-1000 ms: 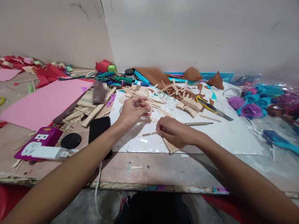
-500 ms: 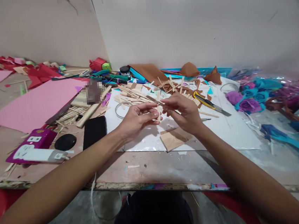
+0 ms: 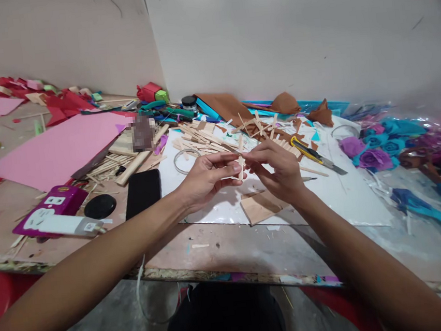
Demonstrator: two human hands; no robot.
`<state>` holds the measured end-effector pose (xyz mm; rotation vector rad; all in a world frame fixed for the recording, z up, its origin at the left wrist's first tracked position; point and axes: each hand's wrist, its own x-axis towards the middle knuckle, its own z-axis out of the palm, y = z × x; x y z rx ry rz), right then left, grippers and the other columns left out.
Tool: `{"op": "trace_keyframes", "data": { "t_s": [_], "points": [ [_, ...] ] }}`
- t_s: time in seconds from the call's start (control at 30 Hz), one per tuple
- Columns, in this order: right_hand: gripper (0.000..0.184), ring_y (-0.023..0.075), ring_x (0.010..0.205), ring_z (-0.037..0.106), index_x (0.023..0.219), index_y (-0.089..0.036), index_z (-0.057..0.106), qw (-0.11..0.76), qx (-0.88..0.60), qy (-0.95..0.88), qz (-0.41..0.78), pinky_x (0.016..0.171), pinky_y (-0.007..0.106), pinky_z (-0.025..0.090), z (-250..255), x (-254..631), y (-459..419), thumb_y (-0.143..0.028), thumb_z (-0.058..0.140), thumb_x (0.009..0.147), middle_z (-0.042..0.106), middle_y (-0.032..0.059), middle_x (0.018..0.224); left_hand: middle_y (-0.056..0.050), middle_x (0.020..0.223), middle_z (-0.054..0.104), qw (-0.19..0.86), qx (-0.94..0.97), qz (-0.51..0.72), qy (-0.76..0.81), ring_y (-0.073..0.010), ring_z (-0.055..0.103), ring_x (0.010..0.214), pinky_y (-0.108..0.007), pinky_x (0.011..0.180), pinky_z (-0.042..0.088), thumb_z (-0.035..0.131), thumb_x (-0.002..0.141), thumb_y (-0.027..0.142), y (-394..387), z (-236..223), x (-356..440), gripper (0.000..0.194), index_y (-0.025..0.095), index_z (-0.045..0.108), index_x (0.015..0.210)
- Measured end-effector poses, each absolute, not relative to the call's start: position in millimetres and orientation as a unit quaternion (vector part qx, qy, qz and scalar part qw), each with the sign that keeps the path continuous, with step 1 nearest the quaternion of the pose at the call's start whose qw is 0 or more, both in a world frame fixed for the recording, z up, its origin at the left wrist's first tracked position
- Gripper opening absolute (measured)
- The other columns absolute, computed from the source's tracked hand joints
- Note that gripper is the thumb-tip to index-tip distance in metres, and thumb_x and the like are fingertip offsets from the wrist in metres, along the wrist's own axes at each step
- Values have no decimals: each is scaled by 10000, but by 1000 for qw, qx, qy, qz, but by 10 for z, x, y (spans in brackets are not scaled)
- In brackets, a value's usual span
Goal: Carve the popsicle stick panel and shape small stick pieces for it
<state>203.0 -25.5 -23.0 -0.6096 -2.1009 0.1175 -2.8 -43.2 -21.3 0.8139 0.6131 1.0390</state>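
Observation:
My left hand (image 3: 208, 176) pinches a pale flat wooden stick (image 3: 241, 169) that stands nearly upright between thumb and fingers. My right hand (image 3: 277, 169) is closed right beside it, its fingertips on a thin brownish strip (image 3: 230, 148) that crosses the stick near my left fingers; its exact kind is too small to tell. Below the hands a flat wooden piece (image 3: 261, 207) lies at the front of the white board (image 3: 209, 213). Behind them spreads a pile of wooden sticks (image 3: 202, 138). A yellow box cutter (image 3: 308, 152) lies right of my right hand, blade out.
At the left are a black phone (image 3: 142, 193), a purple power strip (image 3: 66, 201) with a white plug-in adapter, a round black lid (image 3: 100, 206) and pink paper (image 3: 59, 150). A tape ring (image 3: 181, 161) sits behind my left hand. Crepe-paper flowers (image 3: 376, 158) fill the right side.
The whole view has shifted slightly, so things appear a little further right. My right fingers have moved along the stick, and less of the brownish strip shows. Both hands keep their hold.

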Motion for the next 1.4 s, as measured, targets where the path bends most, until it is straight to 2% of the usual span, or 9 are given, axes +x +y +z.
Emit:
{"op": "trace_keyframes", "data": {
  "t_s": [0.2, 0.37, 0.53, 0.73, 0.87, 1.1, 1.23, 1.4],
  "points": [
    [338, 169, 786, 722, 1250, -291, 620, 473, -271, -836, 64, 709, 326, 614, -291, 2000, -309, -116, 622, 961, 727, 27, 952, 0, 772, 714, 743, 387, 480, 259, -110, 675, 669, -272, 660, 594, 921, 681, 172, -446, -207, -36, 269, 156, 784, 912],
    [288, 167, 725, 709, 1133, -281, 598, 479, -281, -831, 18, 634, 302, 578, -294, 2016, -317, -131, 705, 912, 732, 13, 906, -17, 747, 719, 736, 412, 477, 249, -120, 682, 678, -267, 659, 580, 916, 682, 182, -449, -200, -57, 271, 144, 782, 915],
    [288, 159, 708, 697, 1072, -282, 585, 462, -276, -842, 22, 622, 289, 555, -270, 2040, -319, -103, 712, 886, 723, -7, 855, -15, 766, 706, 701, 467, 476, 253, -111, 670, 672, -272, 663, 592, 866, 719, 176, -459, -182, -89, 171, 136, 775, 858],
    [334, 149, 770, 726, 1210, -284, 505, 436, -287, -845, 115, 679, 289, 623, -347, 2039, -307, -149, 654, 944, 690, 9, 941, -13, 731, 692, 659, 529, 458, 275, -100, 658, 633, -252, 643, 572, 826, 750, 157, -384, -208, -130, 120, 124, 718, 792],
    [360, 158, 814, 742, 1257, -288, 522, 455, -299, -832, 102, 740, 315, 637, -395, 2013, -303, -163, 659, 948, 710, 22, 980, 0, 727, 677, 682, 507, 450, 276, -96, 652, 620, -250, 625, 559, 816, 742, 143, -344, -208, -130, 164, 136, 683, 836],
    [132, 213, 776, 725, 1001, -262, 637, 510, -338, -789, 46, 714, 377, 597, -436, 1906, -350, -219, 721, 910, 753, 53, 877, 6, 751, 674, 678, 506, 455, 279, -95, 651, 615, -257, 632, 555, 792, 745, 115, -377, -153, -113, 225, 151, 661, 924],
    [153, 193, 723, 715, 978, -265, 631, 535, -338, -768, 102, 677, 363, 594, -433, 1898, -345, -238, 754, 891, 730, 27, 853, 0, 763, 683, 647, 506, 465, 330, -109, 662, 619, -268, 637, 554, 773, 737, 84, -339, -183, -130, 252, 142, 660, 954],
    [233, 172, 727, 758, 1107, -266, 529, 546, -354, -723, 232, 664, 328, 635, -328, 1927, -323, -326, 696, 957, 709, -11, 843, 18, 722, 644, 612, 484, 484, 397, -107, 654, 613, -260, 629, 542, 746, 744, 57, -213, -182, -223, 279, 142, 635, 985]
  ]
}}
